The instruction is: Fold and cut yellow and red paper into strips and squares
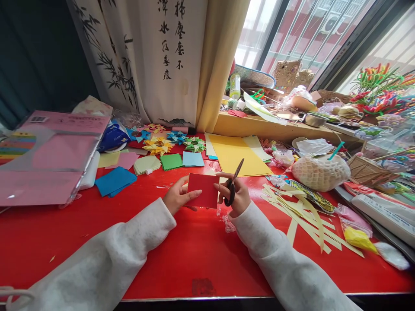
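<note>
A red square of paper [202, 190] is held up over the red table [162, 250] between both hands. My left hand [177, 196] pinches its left edge. My right hand [236, 196] touches the paper's right edge with its fingertips while its fingers are closed through the black handles of a pair of scissors [234, 181], whose blades point up and away toward a yellow sheet [235, 155]. Both arms wear white fuzzy sleeves.
Folded origami stars [158, 144] and small stacks of coloured paper [115, 180] lie behind the hands. A pink paper pack [48, 160] sits at the left. Pale yellow paper strips [301, 214] and a netted bundle [319, 172] lie right, before a cluttered windowsill.
</note>
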A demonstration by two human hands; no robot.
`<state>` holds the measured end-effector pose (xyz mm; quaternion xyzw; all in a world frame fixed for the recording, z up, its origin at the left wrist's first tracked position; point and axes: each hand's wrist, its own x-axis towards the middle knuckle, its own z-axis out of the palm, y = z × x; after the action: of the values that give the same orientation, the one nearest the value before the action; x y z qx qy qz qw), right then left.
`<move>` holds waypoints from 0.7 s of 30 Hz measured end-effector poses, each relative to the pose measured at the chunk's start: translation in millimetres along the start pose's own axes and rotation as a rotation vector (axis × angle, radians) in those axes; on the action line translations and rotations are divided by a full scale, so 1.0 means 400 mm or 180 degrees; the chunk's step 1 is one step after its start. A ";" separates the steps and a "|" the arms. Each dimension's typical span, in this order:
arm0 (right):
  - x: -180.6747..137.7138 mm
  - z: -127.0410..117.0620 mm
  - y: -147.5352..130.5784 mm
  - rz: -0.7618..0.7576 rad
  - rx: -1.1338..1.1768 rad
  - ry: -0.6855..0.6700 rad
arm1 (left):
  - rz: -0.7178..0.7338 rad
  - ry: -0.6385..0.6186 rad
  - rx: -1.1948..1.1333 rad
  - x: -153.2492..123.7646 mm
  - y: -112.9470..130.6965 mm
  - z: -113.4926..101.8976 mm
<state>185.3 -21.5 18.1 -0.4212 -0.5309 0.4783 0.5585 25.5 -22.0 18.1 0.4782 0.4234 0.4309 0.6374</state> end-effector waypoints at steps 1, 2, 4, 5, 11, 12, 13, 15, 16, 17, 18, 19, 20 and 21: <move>-0.004 0.004 0.000 0.0001 0.0006 -0.0008 | -0.0144 0.0017 -0.0060 -0.003 -0.001 0.004; -0.008 0.008 0.001 0.0013 0.0005 -0.0037 | -0.0248 0.0059 -0.0112 -0.005 -0.003 0.007; -0.012 0.013 0.002 0.0071 -0.0029 -0.0133 | -0.0362 0.0179 -0.0251 -0.007 -0.009 0.008; -0.013 0.015 0.003 0.0115 -0.0052 -0.0178 | -0.0381 0.0230 -0.0334 -0.006 -0.012 0.007; -0.001 0.010 0.006 0.0848 -0.0128 -0.0477 | -0.0071 0.0571 -0.0608 -0.003 -0.009 0.001; -0.002 0.010 0.007 0.1013 -0.0160 -0.0616 | 0.0003 0.0639 -0.0630 -0.004 -0.006 0.002; -0.005 0.012 0.009 0.1139 -0.0192 -0.0747 | 0.0073 0.0712 -0.0646 -0.006 -0.003 0.003; -0.013 0.016 0.012 0.1257 -0.0234 -0.0935 | 0.0193 0.0837 -0.0644 -0.010 0.001 0.005; -0.017 0.018 0.013 0.1258 -0.0240 -0.0994 | 0.0241 0.0872 -0.0630 -0.012 0.002 0.007; -0.021 0.019 0.013 0.1234 -0.0240 -0.1056 | 0.0279 0.0895 -0.0617 -0.014 0.002 0.008; -0.025 0.020 0.014 0.1191 -0.0246 -0.1127 | 0.0304 0.0917 -0.0606 -0.016 0.001 0.009; -0.027 0.020 0.014 0.1133 -0.0264 -0.1187 | 0.0311 0.0935 -0.0603 -0.017 0.001 0.009; -0.028 0.019 0.014 0.1073 -0.0292 -0.1230 | 0.0296 0.0943 -0.0607 -0.017 0.000 0.010; -0.029 0.018 0.013 0.1020 -0.0325 -0.1256 | 0.0265 0.0953 -0.0620 -0.018 -0.001 0.011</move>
<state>178.0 -32.0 11.4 -0.4260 -0.5796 0.6062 0.3393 27.7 -30.0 19.3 0.3618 0.4497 0.5623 0.5922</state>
